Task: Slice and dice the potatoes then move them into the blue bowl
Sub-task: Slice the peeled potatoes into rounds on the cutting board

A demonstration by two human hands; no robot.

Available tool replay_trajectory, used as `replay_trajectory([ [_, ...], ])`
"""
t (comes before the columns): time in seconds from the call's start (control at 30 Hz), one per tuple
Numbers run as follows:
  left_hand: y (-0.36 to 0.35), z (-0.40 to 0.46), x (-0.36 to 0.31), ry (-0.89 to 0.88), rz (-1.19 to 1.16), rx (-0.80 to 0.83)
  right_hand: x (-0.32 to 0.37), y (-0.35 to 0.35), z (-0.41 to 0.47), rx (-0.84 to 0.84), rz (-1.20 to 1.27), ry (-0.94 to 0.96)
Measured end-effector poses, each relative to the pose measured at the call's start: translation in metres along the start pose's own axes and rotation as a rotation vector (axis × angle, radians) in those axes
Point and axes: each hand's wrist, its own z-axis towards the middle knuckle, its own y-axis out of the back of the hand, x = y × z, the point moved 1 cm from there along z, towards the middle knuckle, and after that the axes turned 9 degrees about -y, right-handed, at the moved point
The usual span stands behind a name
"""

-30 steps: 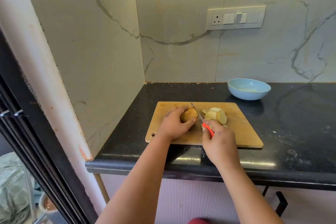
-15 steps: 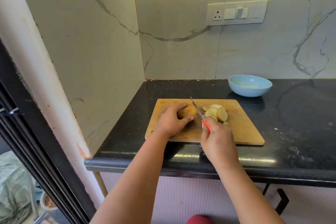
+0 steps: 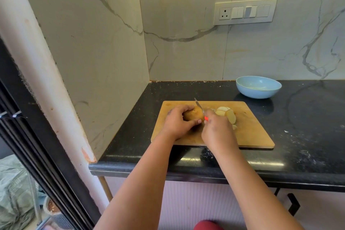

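Observation:
A wooden cutting board (image 3: 250, 132) lies on the black counter. My left hand (image 3: 177, 122) grips a brown unpeeled potato (image 3: 193, 115) on the board's left half. My right hand (image 3: 217, 130) is closed on a knife (image 3: 199, 107) with an orange-red handle; its blade rests against the potato's right end, tip pointing away from me. Several pale potato slices (image 3: 226, 114) lie in a small heap just right of the blade, partly hidden by my right hand. The blue bowl (image 3: 258, 88) stands behind the board at the right, with nothing visible in it.
The black counter (image 3: 308, 127) runs to the right, speckled with crumbs. Marble walls close the back and left sides. A switch panel (image 3: 244, 13) is on the back wall. The counter's front edge is just below the board.
The knife's blade has shifted left and now sits against the potato's end. My right hand moved forward and covers more of the handle. The left hand keeps its hold.

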Motion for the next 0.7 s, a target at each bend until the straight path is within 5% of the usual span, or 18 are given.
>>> replay_trajectory([
  [0.33,0.002,0.0,0.003,0.004,-0.005,0.022,-0.015,0.007,-0.013,0.197,-0.021,-0.137],
  [0.57,0.005,-0.002,0.0,0.008,0.016,0.034,-0.027,0.004,-0.032,-0.2,0.25,0.061],
  [0.7,0.005,-0.003,-0.001,0.002,0.036,0.056,-0.024,-0.003,-0.033,-0.189,0.201,0.08],
])
